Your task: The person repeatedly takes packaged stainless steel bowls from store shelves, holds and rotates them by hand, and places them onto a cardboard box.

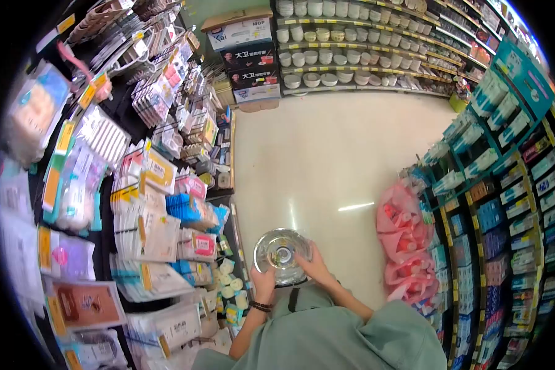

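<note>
A round, shiny glass bowl point(276, 242) is in front of my body, seen from above, with a ringed centre. It looks clear, with reflections on its wall. My left hand point(264, 283) grips the near left of its rim, and a dark beaded bracelet circles that wrist. On the other side, my right hand point(314, 266) holds the rim with the thumb laid over the inside of the bowl. The fingers under the bowl are hidden.
Packaged goods hang on the left shelf point(160, 228). Boxes of mops point(246, 58) are stacked at the back beside shelves of bowls point(345, 58). Pink bags point(404, 228) stand along the right toothbrush shelf point(490, 216). A pale floor point(327, 148) runs between.
</note>
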`<state>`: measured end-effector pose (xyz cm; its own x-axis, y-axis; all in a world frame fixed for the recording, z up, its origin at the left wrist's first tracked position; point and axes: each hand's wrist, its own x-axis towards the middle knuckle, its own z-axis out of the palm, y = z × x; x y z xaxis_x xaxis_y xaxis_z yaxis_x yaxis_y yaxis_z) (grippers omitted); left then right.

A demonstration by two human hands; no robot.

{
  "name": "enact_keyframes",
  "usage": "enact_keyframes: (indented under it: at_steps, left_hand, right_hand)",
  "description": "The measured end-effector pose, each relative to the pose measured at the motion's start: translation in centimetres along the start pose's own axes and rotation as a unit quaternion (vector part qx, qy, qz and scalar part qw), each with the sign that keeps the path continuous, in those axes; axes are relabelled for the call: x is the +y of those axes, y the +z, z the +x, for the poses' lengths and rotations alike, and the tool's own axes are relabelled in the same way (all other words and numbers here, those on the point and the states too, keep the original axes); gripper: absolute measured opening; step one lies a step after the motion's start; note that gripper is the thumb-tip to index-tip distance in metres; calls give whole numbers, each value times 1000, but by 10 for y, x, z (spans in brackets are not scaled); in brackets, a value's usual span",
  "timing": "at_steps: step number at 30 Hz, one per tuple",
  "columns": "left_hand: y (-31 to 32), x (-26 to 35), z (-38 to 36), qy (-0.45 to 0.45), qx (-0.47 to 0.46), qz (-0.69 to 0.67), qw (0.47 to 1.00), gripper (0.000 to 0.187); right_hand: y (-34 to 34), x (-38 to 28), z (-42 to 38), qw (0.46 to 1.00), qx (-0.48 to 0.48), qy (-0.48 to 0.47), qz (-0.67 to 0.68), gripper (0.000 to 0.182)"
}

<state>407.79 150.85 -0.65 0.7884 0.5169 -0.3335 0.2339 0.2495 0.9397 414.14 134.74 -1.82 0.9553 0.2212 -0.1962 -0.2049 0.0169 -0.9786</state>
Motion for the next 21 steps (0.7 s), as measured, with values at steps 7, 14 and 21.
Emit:
enact_keyframes:
  at_steps: [7,14,21]
  left_hand:
    - [42,29,124,-48,-59,6,997,46]
    - [82,63,300,-66,-108,-5,992,49]
    - [132,155,466,3,-124,-22,992,45]
  right_hand:
    - [-3,-10,123,998,13,51,15,41]
    - [15,-17,305,995,36,3,-96,34]
    - [42,-99,492,989,54,-7,-137,34]
